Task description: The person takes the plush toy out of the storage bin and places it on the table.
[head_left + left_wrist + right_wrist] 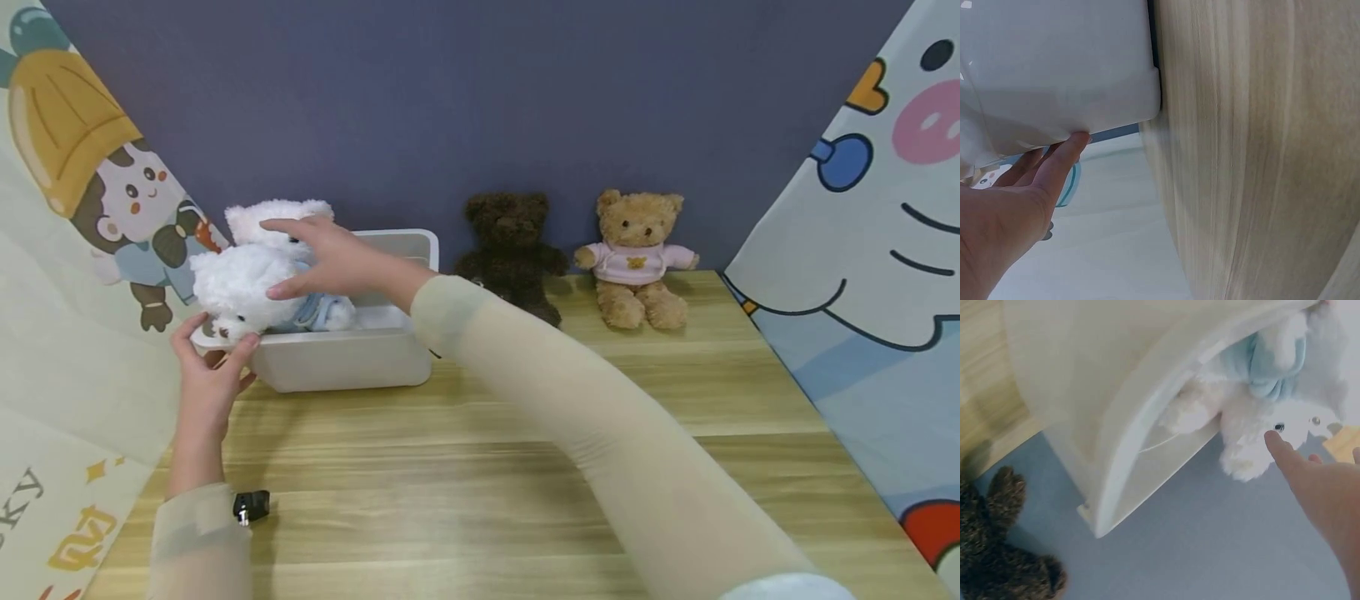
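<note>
The white bin (341, 362) stands on the wooden bench (390, 467), at about 9 o'clock from the middle of the head view. Inside it are 2 plush bears. The front white bear (243, 279), in pale blue clothing, lies toward the bin's 9 o'clock end, its face tipped down at the rim; the rear white bear (251, 223) is toward 11 o'clock, partly hidden behind it.

The left hand (206, 379) grips the bin's rim at its 8 o'clock corner, thumb and fingers bent around it, just beside the front bear's snout. The right hand (330, 258) reaches over the 2 bears with its fingers spread wide and has hold of nothing; whether it touches the fur cannot be told.

The right sleeve (592, 417) stands in the way, covering the bin's 3 o'clock end and much of the bench. Between 2 and 3 o'clock from the bin, a dark brown bear (513, 229) sits just beside it, near the purple-grey wall (480, 100). At 3 o'clock from that bear sits a tan bear (641, 221) in a pale pink top. Printed panels (127, 375) flank the bench.
</note>
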The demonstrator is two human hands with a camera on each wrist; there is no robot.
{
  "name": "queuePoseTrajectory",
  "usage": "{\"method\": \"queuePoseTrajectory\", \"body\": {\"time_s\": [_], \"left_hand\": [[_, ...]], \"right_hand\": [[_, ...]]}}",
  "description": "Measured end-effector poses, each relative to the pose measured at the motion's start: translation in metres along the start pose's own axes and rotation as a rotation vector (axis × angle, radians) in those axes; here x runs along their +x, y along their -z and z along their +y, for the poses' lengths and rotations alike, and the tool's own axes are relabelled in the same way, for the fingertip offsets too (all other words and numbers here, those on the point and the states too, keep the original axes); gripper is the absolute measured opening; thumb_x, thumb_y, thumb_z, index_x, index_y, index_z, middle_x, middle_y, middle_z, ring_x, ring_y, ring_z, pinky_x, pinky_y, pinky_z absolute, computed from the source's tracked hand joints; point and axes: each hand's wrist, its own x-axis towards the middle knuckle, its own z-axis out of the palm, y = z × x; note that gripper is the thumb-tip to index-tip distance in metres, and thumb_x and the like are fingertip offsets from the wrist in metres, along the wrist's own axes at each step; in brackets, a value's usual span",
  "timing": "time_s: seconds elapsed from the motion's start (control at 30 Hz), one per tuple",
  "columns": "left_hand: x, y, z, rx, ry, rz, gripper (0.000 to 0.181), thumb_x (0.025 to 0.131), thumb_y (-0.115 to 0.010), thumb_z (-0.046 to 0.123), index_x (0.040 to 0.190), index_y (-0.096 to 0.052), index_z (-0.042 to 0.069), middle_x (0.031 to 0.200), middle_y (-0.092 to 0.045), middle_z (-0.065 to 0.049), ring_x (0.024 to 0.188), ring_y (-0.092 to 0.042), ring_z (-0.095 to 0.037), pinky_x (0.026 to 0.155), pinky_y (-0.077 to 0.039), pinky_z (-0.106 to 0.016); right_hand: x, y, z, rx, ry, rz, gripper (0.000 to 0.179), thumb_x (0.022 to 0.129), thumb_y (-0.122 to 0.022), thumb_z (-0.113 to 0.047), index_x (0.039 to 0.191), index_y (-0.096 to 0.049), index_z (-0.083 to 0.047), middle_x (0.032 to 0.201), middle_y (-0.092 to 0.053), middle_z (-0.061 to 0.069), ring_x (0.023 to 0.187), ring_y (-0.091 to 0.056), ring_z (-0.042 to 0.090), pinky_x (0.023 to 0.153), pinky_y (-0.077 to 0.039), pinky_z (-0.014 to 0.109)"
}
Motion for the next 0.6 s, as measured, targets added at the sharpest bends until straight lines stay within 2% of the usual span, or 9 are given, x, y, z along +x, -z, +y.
{"method": "queuePoseTrajectory", "body": {"time_s": [0.13,0.3,0.5,0.6], "left_hand": [[0.001,0.0,0.0,-0.005,0.006,-0.012,0.084,0.103,-0.07,0.036,0.158,-0.009,0.052,0.178,-0.011,-0.02,0.159,-0.03,-0.038,0.069,-0.054,-0.009],[0.001,-0.001,0.002,-0.009,0.019,-0.008,0.083,0.103,-0.07,0.035,0.157,-0.009,0.051,0.177,-0.011,-0.019,0.157,-0.031,-0.036,0.068,-0.054,-0.009],[-0.001,0.0,0.004,-0.014,0.015,-0.011,0.083,0.104,-0.069,0.035,0.157,-0.008,0.05,0.179,-0.007,-0.014,0.159,-0.028,-0.034,0.068,-0.055,-0.008],[0.0,-0.001,0.003,-0.022,0.019,-0.015,0.083,0.103,-0.069,0.034,0.157,-0.008,0.05,0.178,-0.009,-0.013,0.159,-0.029,-0.032,0.069,-0.055,-0.009]], "right_hand": [[0.007,-0.008,-0.01,-0.047,0.045,-0.019,0.098,0.092,-0.079,-0.058,0.169,-0.021,-0.041,0.175,-0.023,-0.007,0.16,-0.024,0.006,0.125,-0.033,0.022],[0.018,-0.019,-0.02,-0.079,0.058,-0.025,0.1,0.091,-0.08,-0.057,0.17,-0.021,-0.041,0.175,-0.025,-0.008,0.158,-0.025,0.004,0.122,-0.034,0.019],[0.028,-0.034,-0.027,-0.142,-0.013,-0.06,0.101,0.09,-0.078,-0.061,0.168,-0.015,-0.049,0.179,-0.012,-0.007,0.162,-0.02,0.011,0.126,-0.032,0.028],[0.03,-0.039,-0.026,-0.154,-0.027,-0.061,0.099,0.091,-0.077,-0.061,0.168,-0.016,-0.05,0.179,-0.009,-0.008,0.164,-0.014,0.009,0.128,-0.03,0.029]]}}
